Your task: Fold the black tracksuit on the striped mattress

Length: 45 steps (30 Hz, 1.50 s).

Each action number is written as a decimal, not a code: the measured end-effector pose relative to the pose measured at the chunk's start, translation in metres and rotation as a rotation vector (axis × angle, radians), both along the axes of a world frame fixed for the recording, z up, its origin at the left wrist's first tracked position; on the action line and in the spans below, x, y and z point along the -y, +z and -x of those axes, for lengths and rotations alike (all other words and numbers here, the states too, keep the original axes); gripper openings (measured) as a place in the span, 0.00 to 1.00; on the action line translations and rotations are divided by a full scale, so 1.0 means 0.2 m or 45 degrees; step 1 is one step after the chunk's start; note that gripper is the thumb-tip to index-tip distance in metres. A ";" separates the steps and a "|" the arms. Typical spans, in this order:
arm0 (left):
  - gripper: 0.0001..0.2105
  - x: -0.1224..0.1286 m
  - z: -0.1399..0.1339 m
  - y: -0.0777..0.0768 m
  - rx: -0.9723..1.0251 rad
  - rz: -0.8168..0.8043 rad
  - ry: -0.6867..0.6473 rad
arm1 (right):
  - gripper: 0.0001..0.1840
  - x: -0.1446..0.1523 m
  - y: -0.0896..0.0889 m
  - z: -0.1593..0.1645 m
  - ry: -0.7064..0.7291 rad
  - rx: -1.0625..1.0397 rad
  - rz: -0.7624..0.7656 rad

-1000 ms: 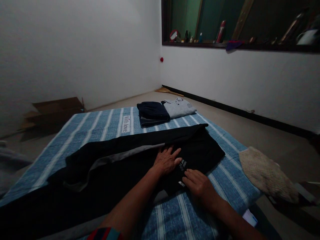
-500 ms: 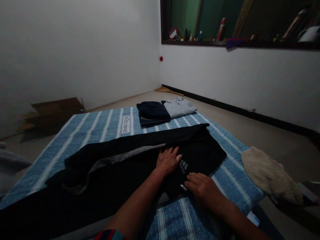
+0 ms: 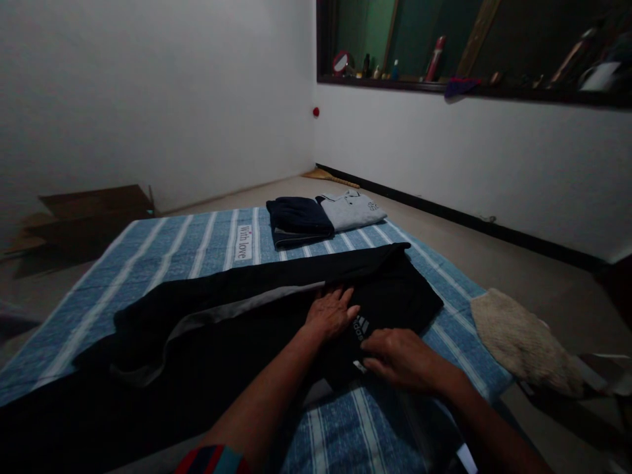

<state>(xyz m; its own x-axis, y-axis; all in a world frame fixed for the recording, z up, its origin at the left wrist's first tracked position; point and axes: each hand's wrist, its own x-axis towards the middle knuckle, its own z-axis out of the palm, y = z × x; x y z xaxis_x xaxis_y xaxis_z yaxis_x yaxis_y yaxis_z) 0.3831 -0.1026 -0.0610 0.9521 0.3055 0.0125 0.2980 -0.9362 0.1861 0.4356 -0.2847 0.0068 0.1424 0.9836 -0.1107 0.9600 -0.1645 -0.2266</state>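
Note:
Black track pants (image 3: 257, 332) with grey side stripes and a printed adidas logo lie lengthwise over a blue-and-white striped cloth (image 3: 197, 250). My left hand (image 3: 330, 315) rests flat on the pants beside the logo, its fingers stretched out. At the pants' near edge, just right of the logo, my right hand (image 3: 395, 355) is closed, with thumb and fingertips pinching the fabric. A small white mark (image 3: 359, 366) shows by its thumb.
Beyond the pants lie folded dark navy clothing (image 3: 301, 220) and a folded grey collared shirt (image 3: 353, 207). A beige knitted piece (image 3: 523, 339) sits off the right edge. A cardboard box (image 3: 93, 214) stands on the floor at left, and a broom (image 3: 330, 176) lies by the wall.
My right hand has turned and drawn its fingers together in a pinch at the pants' edge. The left hand stays flat in place. The view has shifted slightly.

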 end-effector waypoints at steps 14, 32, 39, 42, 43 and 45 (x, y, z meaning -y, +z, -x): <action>0.25 -0.01 -0.03 0.00 0.015 -0.088 -0.047 | 0.13 -0.41 -0.29 -0.21 -0.608 0.242 -0.358; 0.31 0.01 -0.03 0.01 -0.011 -0.120 0.031 | 0.13 -0.37 -0.36 -0.28 -0.828 0.304 -0.504; 0.32 0.02 -0.03 0.03 -0.027 -0.110 0.038 | 0.10 -0.36 -0.35 -0.26 -0.784 0.332 -0.482; 0.31 0.01 -0.03 0.03 -0.023 -0.100 0.037 | 0.11 -0.36 -0.35 -0.26 -0.783 0.329 -0.462; 0.31 0.01 -0.03 0.03 -0.019 -0.096 0.036 | 0.11 -0.36 -0.35 -0.25 -0.788 0.331 -0.463; 0.31 0.01 -0.02 0.02 -0.012 -0.090 0.037 | 0.11 -0.36 -0.35 -0.25 -0.768 0.324 -0.462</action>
